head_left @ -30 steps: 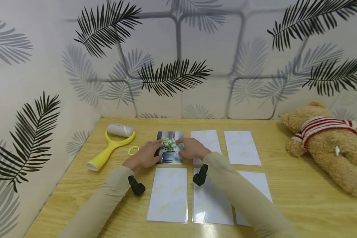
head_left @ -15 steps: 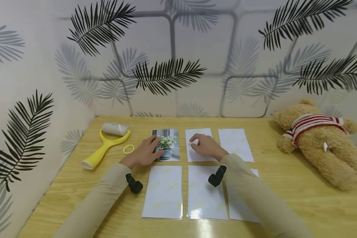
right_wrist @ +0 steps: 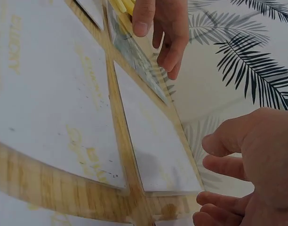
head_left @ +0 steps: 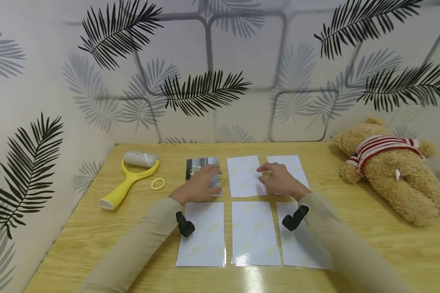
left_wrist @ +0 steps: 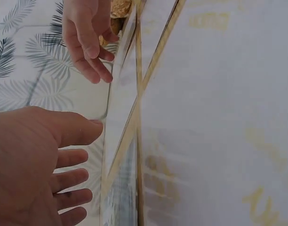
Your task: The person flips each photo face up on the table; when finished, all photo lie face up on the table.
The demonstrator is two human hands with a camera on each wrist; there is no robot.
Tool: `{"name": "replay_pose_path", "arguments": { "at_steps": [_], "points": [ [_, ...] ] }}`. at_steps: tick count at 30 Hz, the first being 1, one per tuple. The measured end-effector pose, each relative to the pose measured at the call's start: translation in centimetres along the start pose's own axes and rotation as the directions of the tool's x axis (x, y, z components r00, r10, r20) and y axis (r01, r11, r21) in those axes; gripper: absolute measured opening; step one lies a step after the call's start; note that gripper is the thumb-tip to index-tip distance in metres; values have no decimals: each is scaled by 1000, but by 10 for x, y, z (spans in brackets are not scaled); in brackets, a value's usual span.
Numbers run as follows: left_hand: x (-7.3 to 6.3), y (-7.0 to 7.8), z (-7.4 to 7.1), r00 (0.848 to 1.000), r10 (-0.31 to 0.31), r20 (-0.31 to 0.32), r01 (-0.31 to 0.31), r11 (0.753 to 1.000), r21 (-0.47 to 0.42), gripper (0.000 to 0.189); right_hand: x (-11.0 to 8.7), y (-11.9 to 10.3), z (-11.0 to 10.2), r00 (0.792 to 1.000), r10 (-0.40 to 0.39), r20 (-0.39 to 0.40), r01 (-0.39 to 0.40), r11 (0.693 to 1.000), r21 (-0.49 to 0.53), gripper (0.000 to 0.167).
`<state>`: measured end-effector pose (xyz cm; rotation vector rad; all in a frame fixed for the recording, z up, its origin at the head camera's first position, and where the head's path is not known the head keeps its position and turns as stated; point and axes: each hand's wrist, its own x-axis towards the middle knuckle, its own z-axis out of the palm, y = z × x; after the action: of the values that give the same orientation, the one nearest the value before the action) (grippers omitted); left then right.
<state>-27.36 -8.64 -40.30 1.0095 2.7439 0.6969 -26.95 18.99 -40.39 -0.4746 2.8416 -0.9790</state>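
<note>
A photo print (head_left: pixel 191 163) of a flowering potted plant lies face up at the back left of two rows of cards. My left hand (head_left: pixel 199 185) is over it, fingers loosely bent and holding nothing, hiding most of the picture. Next to it lies a white back-side-up card (head_left: pixel 242 179) with faint yellow print. My right hand (head_left: pixel 280 179) hovers at the left side of the back right card (head_left: pixel 295 162), fingers apart with nothing between them. In the right wrist view, my right hand (right_wrist: pixel 261 155) is beside the cards, its fingers relaxed.
The front row holds a left card (head_left: pixel 205 240), a middle card (head_left: pixel 254 236) and a right card (head_left: pixel 302 248), partly under my right forearm. A yellow Y-shaped handle (head_left: pixel 132 177) with a grey roll (head_left: pixel 141 158), a yellow ring (head_left: pixel 158 184) and a teddy bear (head_left: pixel 392 171) lie around them.
My right hand has left the photo and moved right, past the back middle card to the back right one. My left hand has shifted rightward over the photo. The view has turned slightly right.
</note>
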Motion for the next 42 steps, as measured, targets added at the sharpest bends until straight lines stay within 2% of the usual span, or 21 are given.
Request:
{"name": "replay_pose_path", "arguments": {
  "at_steps": [5, 8, 14, 20, 25, 28, 32, 35, 37, 40, 42],
  "points": [
    [11, 7, 9, 998, 46, 47, -41, 993, -107, 46, -5, 9, -5, 997, 57, 57, -61, 996, 61, 39],
    [19, 11, 13, 995, 51, 85, -37, 986, -163, 45, -5, 13, -5, 996, 67, 62, -72, 995, 70, 39],
    [33, 19, 20, 990, 57, 130, -41, 991, -125, 39, -4, 16, -6, 990, 97, 99, -108, 987, 119, 40],
    [33, 20, 25, 986, 35, 165, -23, 997, -76, 33, -5, 20, -9, 985, 90, 145, -123, 963, 240, 44],
    [31, 21, 25, 988, 40, 150, -26, 995, -93, 33, -5, 24, -11, 979, 116, 169, -173, 909, 379, 47],
    [31, 19, 26, 989, 52, 139, -38, 994, -100, 32, -5, 24, -11, 976, 139, 166, -201, 866, 458, 47],
    [30, 17, 26, 990, 61, 124, -50, 994, -94, 32, -3, 25, -10, 976, 163, 144, -216, 776, 593, 47],
    [29, 17, 26, 991, 67, 113, -57, 994, -89, 33, 0, 25, -8, 977, 179, 118, -212, 728, 652, 47],
    [29, 16, 27, 992, 69, 104, -60, 994, -87, 32, 2, 26, -6, 977, 188, 102, -208, 723, 659, 47],
    [30, 16, 28, 994, 68, 90, -62, 995, -75, 31, 6, 25, -3, 978, 187, 91, -201, 737, 645, 47],
    [31, 16, 28, 995, 68, 79, -62, 995, -73, 31, 9, 24, 0, 984, 161, 82, -177, 769, 614, 47]
  ]
}}
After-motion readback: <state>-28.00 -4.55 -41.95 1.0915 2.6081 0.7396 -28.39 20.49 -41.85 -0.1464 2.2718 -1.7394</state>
